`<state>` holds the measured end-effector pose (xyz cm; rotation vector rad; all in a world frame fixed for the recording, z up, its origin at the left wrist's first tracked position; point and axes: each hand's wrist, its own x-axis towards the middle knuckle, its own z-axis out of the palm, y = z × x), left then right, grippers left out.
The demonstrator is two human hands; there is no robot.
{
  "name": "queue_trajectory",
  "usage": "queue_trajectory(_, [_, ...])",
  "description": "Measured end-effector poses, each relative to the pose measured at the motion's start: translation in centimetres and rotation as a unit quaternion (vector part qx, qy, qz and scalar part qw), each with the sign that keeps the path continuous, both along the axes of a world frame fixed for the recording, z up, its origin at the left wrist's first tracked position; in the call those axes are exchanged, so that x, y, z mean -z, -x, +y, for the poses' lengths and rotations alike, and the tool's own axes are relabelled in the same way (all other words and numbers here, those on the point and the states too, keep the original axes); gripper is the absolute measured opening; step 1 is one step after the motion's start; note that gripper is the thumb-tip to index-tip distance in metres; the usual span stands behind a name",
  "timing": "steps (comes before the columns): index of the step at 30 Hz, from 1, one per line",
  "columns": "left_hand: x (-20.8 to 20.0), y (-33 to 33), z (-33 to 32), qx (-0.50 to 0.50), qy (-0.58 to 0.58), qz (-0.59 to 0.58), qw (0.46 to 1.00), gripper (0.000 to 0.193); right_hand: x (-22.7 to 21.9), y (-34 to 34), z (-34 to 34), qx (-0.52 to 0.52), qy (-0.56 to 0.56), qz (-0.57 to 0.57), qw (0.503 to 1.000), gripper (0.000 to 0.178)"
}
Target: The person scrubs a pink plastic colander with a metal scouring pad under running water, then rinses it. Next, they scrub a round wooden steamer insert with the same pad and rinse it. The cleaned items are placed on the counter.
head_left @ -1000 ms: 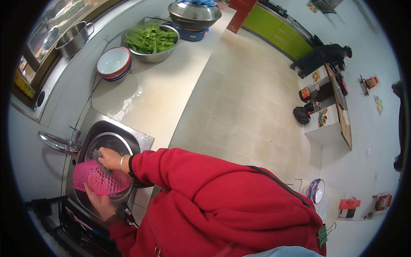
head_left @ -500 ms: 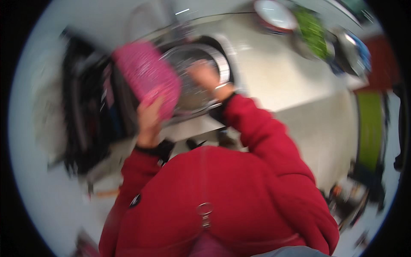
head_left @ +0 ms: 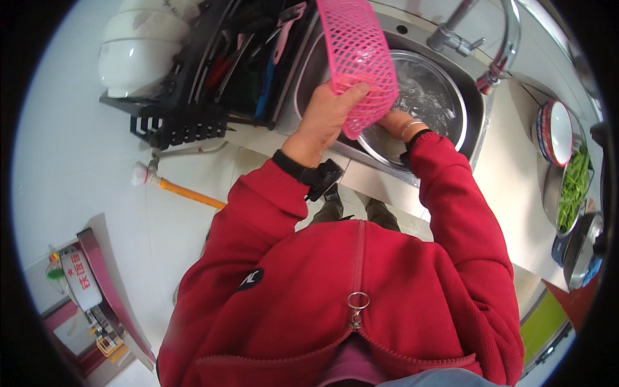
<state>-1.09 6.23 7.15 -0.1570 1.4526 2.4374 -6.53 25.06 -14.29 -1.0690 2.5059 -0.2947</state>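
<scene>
A pink mesh plastic basket (head_left: 358, 55) is tilted over the left side of the sink, gripped at its near end by my left hand (head_left: 325, 116), thumb on the lattice. Just to the right, my right hand (head_left: 396, 122) reaches down into a round metal basin (head_left: 461, 106) holding bubbling water (head_left: 422, 97). The basket hides its fingers, so whether they hold anything cannot be seen. The basin sits inside a stainless steel sink (head_left: 303, 97).
A chrome faucet (head_left: 454, 42) rises behind the sink. At left stands a black rack (head_left: 193, 71) with white bowls (head_left: 138, 61) and utensils, including a pink peeler (head_left: 284, 35). On the right counter are stacked bowls (head_left: 556, 132), green vegetables (head_left: 576, 187) in a dish and a lidded pan (head_left: 583, 248).
The whole view has swung, moving the sink rightward in the picture. Relative to the basin, my right hand has drawn nearer the basket, which now covers its fingers. My left hand keeps its hold.
</scene>
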Motion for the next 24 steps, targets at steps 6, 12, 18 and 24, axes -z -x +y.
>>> queue_trajectory(6, [-0.2, 1.0, 1.0, 0.022, -0.046, 0.009, 0.999, 0.039, -6.1, -1.3, 5.3, 0.145, -0.095, -0.082, 0.981, 0.03])
queue_trajectory(12, [1.0, 2.0, 3.7, 0.032, -0.102, -0.021, 0.994, 0.042, -18.5, -6.2, 8.1, 0.358, 0.376, 0.071, 0.852, 0.034])
queue_trajectory(18, [2.6, 2.3, 8.2, -0.01, -0.085, -0.06, 0.995, 0.039, -19.3, -7.8, 0.9, 0.312, 0.373, 0.254, 0.836, 0.035])
queue_trajectory(24, [3.7, 1.9, 9.2, -0.033, -0.004, -0.022, 0.999, 0.038, -18.5, -2.0, 1.7, 0.504, 0.332, 0.272, 0.75, 0.022])
